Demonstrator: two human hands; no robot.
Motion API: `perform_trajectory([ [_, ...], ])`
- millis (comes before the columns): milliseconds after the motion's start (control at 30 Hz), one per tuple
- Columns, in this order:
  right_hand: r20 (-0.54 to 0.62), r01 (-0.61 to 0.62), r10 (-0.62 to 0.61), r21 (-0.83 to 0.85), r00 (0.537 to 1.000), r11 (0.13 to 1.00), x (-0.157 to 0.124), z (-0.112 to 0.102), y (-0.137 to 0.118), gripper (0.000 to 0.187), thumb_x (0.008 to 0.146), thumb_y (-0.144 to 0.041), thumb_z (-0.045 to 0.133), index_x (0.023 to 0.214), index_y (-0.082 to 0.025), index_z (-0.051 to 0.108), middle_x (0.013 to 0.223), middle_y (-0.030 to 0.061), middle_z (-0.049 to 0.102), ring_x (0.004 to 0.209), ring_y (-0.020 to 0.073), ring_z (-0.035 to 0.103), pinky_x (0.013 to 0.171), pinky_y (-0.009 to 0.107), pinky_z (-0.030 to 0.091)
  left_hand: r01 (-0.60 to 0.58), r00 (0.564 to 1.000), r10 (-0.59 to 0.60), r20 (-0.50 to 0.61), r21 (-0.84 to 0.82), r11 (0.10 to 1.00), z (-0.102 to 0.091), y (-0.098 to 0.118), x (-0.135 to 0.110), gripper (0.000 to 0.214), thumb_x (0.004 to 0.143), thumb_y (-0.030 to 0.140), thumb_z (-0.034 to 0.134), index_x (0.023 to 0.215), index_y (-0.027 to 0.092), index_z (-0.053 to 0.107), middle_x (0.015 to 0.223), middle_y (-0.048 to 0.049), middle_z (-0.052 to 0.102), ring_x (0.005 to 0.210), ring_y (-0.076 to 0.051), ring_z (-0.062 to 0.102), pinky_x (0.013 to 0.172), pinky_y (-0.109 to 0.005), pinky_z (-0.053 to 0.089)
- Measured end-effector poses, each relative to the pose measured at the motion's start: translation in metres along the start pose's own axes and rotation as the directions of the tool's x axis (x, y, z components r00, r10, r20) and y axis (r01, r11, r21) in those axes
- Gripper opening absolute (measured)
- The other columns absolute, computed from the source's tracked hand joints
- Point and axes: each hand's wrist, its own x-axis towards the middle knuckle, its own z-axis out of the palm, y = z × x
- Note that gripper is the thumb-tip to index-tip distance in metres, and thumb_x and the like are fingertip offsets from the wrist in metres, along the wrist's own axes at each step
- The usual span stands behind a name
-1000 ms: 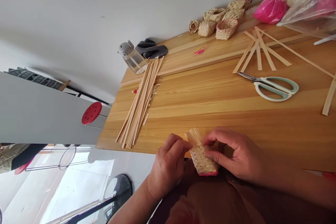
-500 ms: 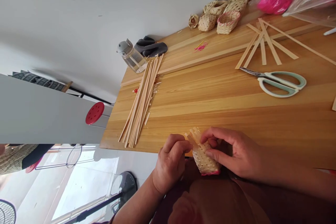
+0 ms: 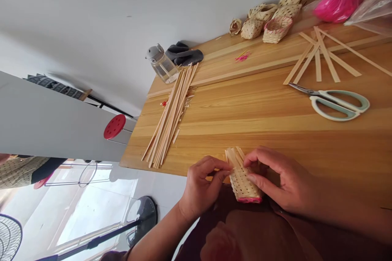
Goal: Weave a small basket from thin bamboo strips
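Observation:
Between my hands, at the table's near edge, is a small woven basket [image 3: 245,185] of pale strips with a pink-red rim facing me. Loose strip ends [image 3: 234,155] stick out from its far end. My left hand [image 3: 206,183] pinches at the basket's left side with thumb and forefinger close together, near the base of the loose ends. My right hand [image 3: 280,177] grips the basket from the right, its thumb on the woven wall and its forefinger up by the strip ends. The inside of the basket is hidden.
Long pale strips [image 3: 171,116] lie in a bundle at the left, beside a water bottle [image 3: 163,65] and a dark grey cloth item [image 3: 185,55]. Scissors [image 3: 337,104] and fanned strips [image 3: 318,59] lie at right. Several woven baskets [image 3: 277,30] stand by the wall near a pink bag [image 3: 337,4].
The basket has turned slightly, showing more of its woven face. My left fingers have shifted from a curled hold to a straighter pinch. The whole view has shifted a little.

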Motion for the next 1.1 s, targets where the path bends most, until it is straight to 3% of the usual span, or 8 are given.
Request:
perform_trajectory([
  [100, 0.022, -0.014, 0.015, -0.035, 1.000, 0.999, -0.002, 0.000, 0.000, 0.026, 0.090, -0.034, 0.070, 0.112, -0.026, 0.059, 0.098, 0.0032, 0.065, 0.082, 0.0207, 0.063, 0.075, 0.037, 0.053, 0.139, 0.990, -0.139, -0.006, -0.060, 0.989, 0.004, 0.008, 0.004, 0.008, 0.090, 0.016, 0.068, 0.091, 0.018, 0.076, 0.089, -0.0041, 0.076, 0.082, -0.014, 0.072, 0.070, -0.021, 0.059],
  [167, 0.037, -0.024, 0.027, -0.058, 0.999, 0.998, -0.002, 0.000, 0.002, 0.047, 0.081, -0.044, 0.082, 0.119, -0.027, 0.059, 0.105, 0.0047, 0.065, 0.087, 0.0230, 0.064, 0.077, 0.038, 0.053, 0.182, 0.983, -0.181, 0.023, -0.068, 0.981, 0.004, 0.010, 0.007, 0.009, 0.090, 0.015, 0.068, 0.091, 0.018, 0.076, 0.091, -0.0041, 0.076, 0.085, -0.015, 0.072, 0.071, -0.022, 0.059],
  [233, 0.044, -0.009, 0.012, -0.077, 0.999, 0.997, 0.000, 0.001, 0.004, 0.055, 0.074, -0.049, 0.087, 0.118, -0.027, 0.060, 0.106, 0.0049, 0.065, 0.087, 0.0236, 0.064, 0.075, 0.038, 0.054, 0.191, 0.980, -0.188, 0.057, -0.060, 0.980, 0.003, 0.011, 0.009, 0.010, 0.090, 0.015, 0.067, 0.092, 0.019, 0.076, 0.092, -0.0036, 0.075, 0.087, -0.015, 0.071, 0.072, -0.022, 0.059],
  [467, 0.061, 0.008, 0.000, -0.118, 0.998, 0.993, 0.001, 0.000, 0.007, 0.044, 0.075, -0.051, 0.085, 0.105, -0.028, 0.063, 0.097, 0.0028, 0.064, 0.082, 0.0229, 0.062, 0.071, 0.036, 0.051, 0.035, 0.996, -0.037, 0.087, 0.018, 0.999, 0.002, 0.010, 0.012, 0.017, 0.090, 0.007, 0.064, 0.088, 0.020, 0.075, 0.086, -0.0032, 0.071, 0.086, -0.016, 0.066, 0.078, -0.028, 0.053],
  [633, 0.068, -0.012, 0.019, -0.106, 0.998, 0.994, -0.004, 0.001, 0.007, 0.039, 0.077, -0.054, 0.084, 0.096, -0.028, 0.062, 0.091, 0.0012, 0.062, 0.078, 0.0219, 0.060, 0.067, 0.035, 0.050, -0.011, 0.989, 0.003, 0.148, 0.049, 0.999, 0.002, 0.018, 0.012, 0.018, 0.088, 0.005, 0.064, 0.085, 0.019, 0.074, 0.085, -0.0030, 0.069, 0.085, -0.017, 0.064, 0.080, -0.030, 0.051],
  [867, 0.066, 0.023, -0.017, -0.086, 0.998, 0.996, -0.007, -0.002, 0.006, 0.033, 0.078, -0.049, 0.084, 0.090, -0.027, 0.063, 0.087, 0.0003, 0.061, 0.074, 0.0201, 0.059, 0.066, 0.033, 0.049, 0.062, 0.977, -0.059, 0.205, -0.009, 0.998, -0.003, 0.022, 0.006, 0.014, 0.086, 0.009, 0.070, 0.092, 0.020, 0.075, 0.095, -0.0038, 0.068, 0.089, -0.016, 0.066, 0.078, -0.026, 0.055],
  [1100, 0.008, -0.020, 0.021, -0.082, 1.000, 0.996, -0.007, -0.005, 0.004, 0.036, 0.079, -0.048, 0.082, 0.100, -0.026, 0.061, 0.091, 0.0008, 0.066, 0.079, 0.0205, 0.062, 0.070, 0.033, 0.051, 0.193, 0.980, -0.186, 0.067, -0.135, 0.972, 0.015, 0.010, -0.004, 0.026, 0.081, 0.014, 0.079, 0.105, 0.020, 0.069, 0.090, 0.0001, 0.070, 0.082, -0.013, 0.067, 0.083, -0.028, 0.059],
])
